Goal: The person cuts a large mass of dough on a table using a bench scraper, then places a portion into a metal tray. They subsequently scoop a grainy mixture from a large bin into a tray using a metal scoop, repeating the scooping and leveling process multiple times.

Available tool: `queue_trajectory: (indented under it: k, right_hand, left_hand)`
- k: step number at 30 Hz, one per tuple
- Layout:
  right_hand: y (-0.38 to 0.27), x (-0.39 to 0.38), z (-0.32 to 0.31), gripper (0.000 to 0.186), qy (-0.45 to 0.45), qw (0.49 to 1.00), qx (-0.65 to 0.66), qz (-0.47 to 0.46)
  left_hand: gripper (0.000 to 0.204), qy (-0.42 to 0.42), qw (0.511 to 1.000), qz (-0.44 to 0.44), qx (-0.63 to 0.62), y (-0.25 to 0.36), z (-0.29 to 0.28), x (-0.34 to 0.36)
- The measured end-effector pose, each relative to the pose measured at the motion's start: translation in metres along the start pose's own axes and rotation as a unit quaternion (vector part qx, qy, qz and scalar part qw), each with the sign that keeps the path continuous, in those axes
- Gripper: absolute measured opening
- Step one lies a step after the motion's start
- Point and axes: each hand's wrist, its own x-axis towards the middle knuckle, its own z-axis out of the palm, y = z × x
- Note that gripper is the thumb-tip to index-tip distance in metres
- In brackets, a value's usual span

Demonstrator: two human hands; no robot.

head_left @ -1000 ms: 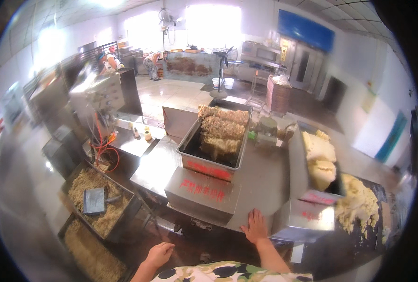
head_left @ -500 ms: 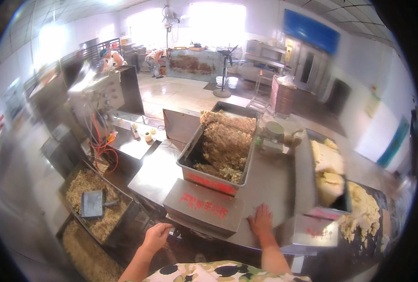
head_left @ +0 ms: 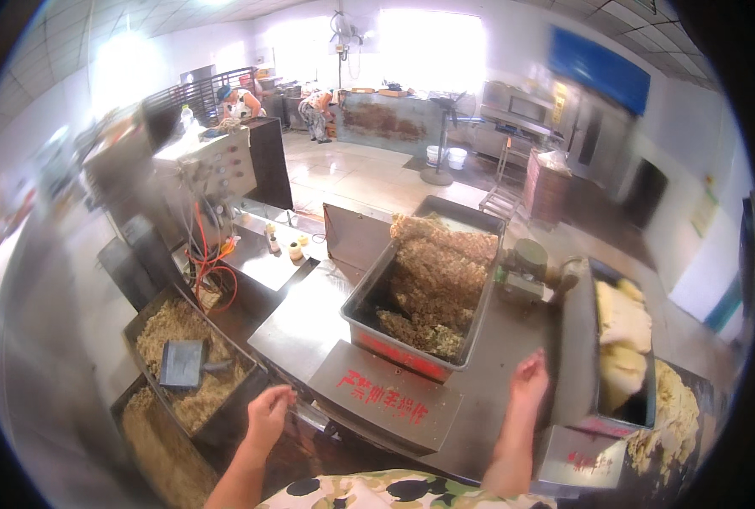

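My left hand [head_left: 270,414] hangs in front of the machine's near edge, its fingers curled together, with nothing seen in them. Over the steel top my right hand [head_left: 528,378] is raised, fingers curled in and nothing showing between them. Between and beyond my hands, a deep grey tub [head_left: 359,332] holds a heap of brown crumbly filling [head_left: 438,284]. Nearer me is a metal cover [head_left: 386,399] with red writing. Right of my right hand, a metal hopper [head_left: 583,356] holds pale yellow dough [head_left: 623,327].
Down on the left, bins of crumbly mix [head_left: 174,327] stand low, a grey scoop [head_left: 184,365] lying in one. More dough [head_left: 670,416] lies on a dark surface at right. A control box [head_left: 207,170] with orange cables, a standing fan [head_left: 438,140] and two people [head_left: 316,114] are farther off.
My right hand has lifted off the steel top, where it lay flat, and its fingers have curled. My left hand stays curled, slightly lower left. The view has turned left.
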Motion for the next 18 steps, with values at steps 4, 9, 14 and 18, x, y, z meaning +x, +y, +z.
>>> queue_trajectory:
  k: [4, 9, 14, 18]
  right_hand:
    - [0.016, -0.029, 0.156, 0.029, -0.051, 0.999, -0.017, -0.004]
    - [0.067, -0.051, 0.245, 0.038, -0.104, 0.988, -0.102, 0.052]
    - [0.102, -0.054, 0.263, 0.027, -0.080, 0.980, -0.155, 0.096]
    - [0.103, -0.049, 0.252, 0.022, -0.075, 0.969, -0.225, 0.065]
  left_hand:
    - [0.016, -0.003, 0.992, 0.127, 0.002, 0.071, 0.035, 0.051]
    - [0.017, -0.124, 0.950, 0.287, -0.016, 0.139, 0.112, 0.112]
    - [0.035, -0.267, 0.897, 0.350, 0.030, 0.185, 0.170, 0.146]
    - [0.042, -0.315, 0.891, 0.326, 0.038, 0.182, 0.196, 0.157]
